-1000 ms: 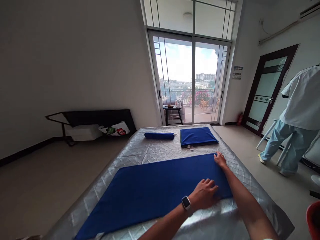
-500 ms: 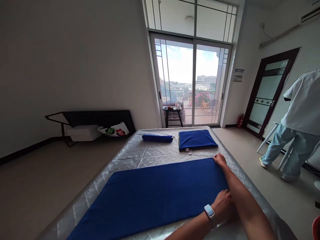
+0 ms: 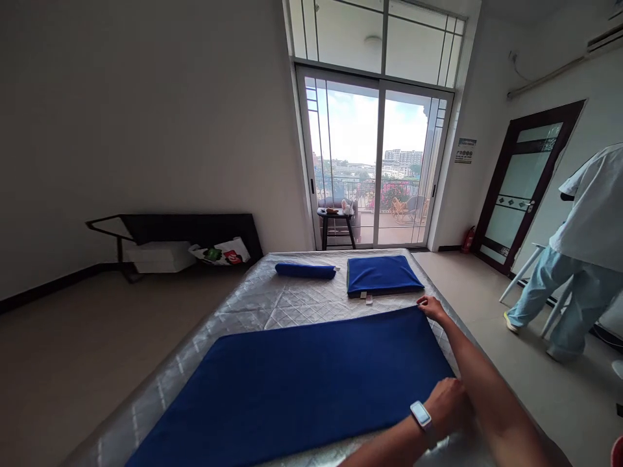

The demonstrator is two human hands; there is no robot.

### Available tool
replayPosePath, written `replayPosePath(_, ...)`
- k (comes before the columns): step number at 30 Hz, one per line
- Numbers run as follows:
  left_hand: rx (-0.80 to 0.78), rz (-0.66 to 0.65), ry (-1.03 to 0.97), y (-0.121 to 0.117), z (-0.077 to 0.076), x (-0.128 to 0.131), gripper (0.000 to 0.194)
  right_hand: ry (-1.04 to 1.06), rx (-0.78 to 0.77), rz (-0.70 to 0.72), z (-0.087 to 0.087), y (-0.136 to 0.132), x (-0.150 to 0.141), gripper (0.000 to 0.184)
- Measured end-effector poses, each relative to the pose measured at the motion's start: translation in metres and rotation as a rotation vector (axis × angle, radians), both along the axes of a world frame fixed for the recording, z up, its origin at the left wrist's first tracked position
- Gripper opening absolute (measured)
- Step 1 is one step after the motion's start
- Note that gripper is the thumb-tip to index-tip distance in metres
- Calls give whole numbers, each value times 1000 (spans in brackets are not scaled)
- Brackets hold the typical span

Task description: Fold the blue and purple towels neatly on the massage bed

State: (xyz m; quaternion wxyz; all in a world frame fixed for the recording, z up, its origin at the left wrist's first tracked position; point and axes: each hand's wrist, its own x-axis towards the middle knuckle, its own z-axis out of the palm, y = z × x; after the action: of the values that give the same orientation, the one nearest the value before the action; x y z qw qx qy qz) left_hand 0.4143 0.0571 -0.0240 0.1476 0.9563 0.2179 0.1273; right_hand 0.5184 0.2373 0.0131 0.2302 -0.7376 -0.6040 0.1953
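A long blue folded cloth (image 3: pixel 302 383) lies flat across the silver quilted mattress (image 3: pixel 257 311). My right hand (image 3: pixel 432 307) reaches to its far right corner, with thumb and fingers pinched on the fabric. Closer to me, my left hand (image 3: pixel 448 401), below a wristwatch with a pale band, is closed at the cloth's near right edge. My right forearm passes beside the left fingers and partly hides them. Beyond the cloth lie a rolled blue cloth (image 3: pixel 305 270) and a folded blue pillow-like piece (image 3: pixel 384 275) with white tags.
A dark low bench (image 3: pixel 195 228) with a white box (image 3: pixel 163 257) and a printed bag (image 3: pixel 222 251) stands left. A black stool (image 3: pixel 337 224) is before the sliding glass door (image 3: pixel 345 155). At right, a person in a white top (image 3: pixel 596 207) stands near a pale stool.
My hands have shifted slightly right, and the long cloth's right end has moved slightly right with them. The view has tilted a little.
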Motion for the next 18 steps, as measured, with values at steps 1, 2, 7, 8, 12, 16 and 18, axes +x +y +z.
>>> replayPosePath(1,18,11,8,-1,-1,4,13,7,2,4,0,-2,2,26)
replayPosePath(2,37,29,18,-1,-2,7,11,12,3,7,0,-4,4,26)
replayPosePath(7,71,165,111,7,-6,7,14,5,6,21,-6,-12,7,24)
replayPosePath(8,68,168,132,9,-7,4,12,-1,8,25,-7,-13,6,24)
replayPosePath(12,67,137,157,13,-7,-2,10,-23,16,40,-9,-8,-1,22)
replayPosePath(16,53,104,175,10,-2,-5,16,-34,11,41,-8,-3,-6,22)
replayPosePath(18,28,95,175,9,1,-7,18,-36,1,37,-8,-3,-6,22)
